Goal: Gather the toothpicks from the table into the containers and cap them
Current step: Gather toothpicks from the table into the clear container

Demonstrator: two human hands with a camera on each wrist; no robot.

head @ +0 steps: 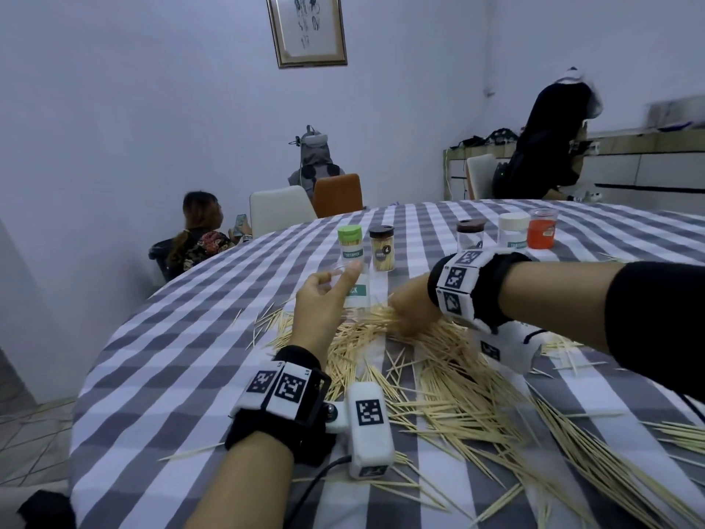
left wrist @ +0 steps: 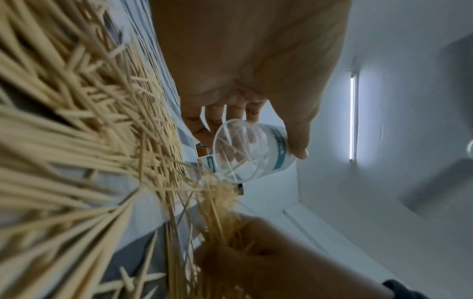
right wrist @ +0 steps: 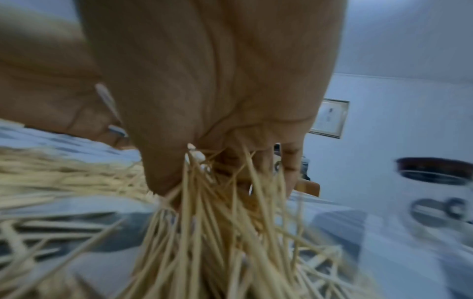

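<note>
1. Left hand (head: 324, 299): fingers (left wrist: 217, 119) and thumb curled round an uncapped clear plastic container with a teal label band (left wrist: 252, 149). The container is tilted, with its open mouth turned toward the wrist camera. A few toothpicks lie loose inside it.
2. Right hand (head: 414, 307): fingers (right wrist: 289, 161) and thumb bunched together, clamped on a thick bundle of pale wooden toothpicks (right wrist: 212, 212). The bundle fans out below the fingertips and its lower ends reach the pile on the surface. The bundle sits just beside and below the open container, not yet in it.
3. Loose toothpick pile (head: 438, 387): spread over the grey-and-white checked cloth of the surface (head: 190, 360), under and behind both hands, with strays running out to the right edge.
4. Beyond the left fingers: a green-capped clear container full of toothpicks (head: 350, 244) and, just beside it, a dark-capped clear container full of toothpicks (head: 381, 248), both upright.
5. Beyond the right wrist, in a row, all upright: a dark-capped clear container (head: 470, 234), a white-capped container (head: 513, 231) and a container with red contents (head: 541, 227). How full the dark-capped and white-capped ones are cannot be told.
6. Right wrist view is motion-blurred; fine detail of the grip is not readable.
</note>
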